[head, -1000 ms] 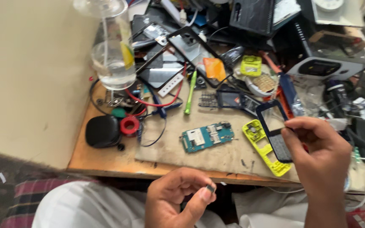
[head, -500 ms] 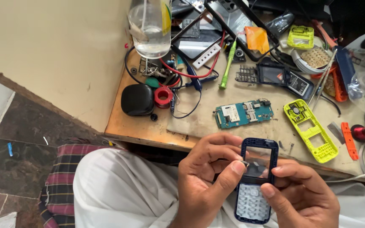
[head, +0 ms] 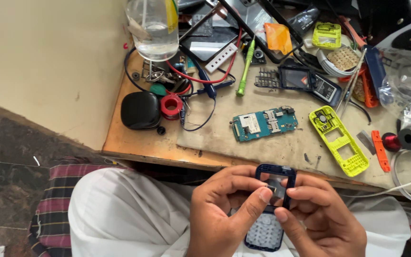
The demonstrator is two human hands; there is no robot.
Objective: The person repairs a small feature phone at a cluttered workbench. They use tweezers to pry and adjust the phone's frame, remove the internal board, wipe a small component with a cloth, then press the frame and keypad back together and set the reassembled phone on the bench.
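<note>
Phone cover [head: 273, 209], dark blue, is held over the person's lap in front of the table edge. Its long axis runs near to far, with the pale keypad end toward the person and the open screen window toward the table. Left hand [head: 224, 209] grips the cover's left side, its thumb pressing at the window. Right hand [head: 324, 219] clasps the right side, fingers curled around the edge. Beyond them, on the table [head: 134, 143], a blue-green circuit board [head: 264, 123] lies flat with a yellow-green phone frame [head: 339, 140] to its right. Farther left sit a black pouch [head: 140, 110] and a red tape roll [head: 171, 105]. At the back stand a green screwdriver [head: 244, 71] and a clear water bottle [head: 153, 28].
</note>
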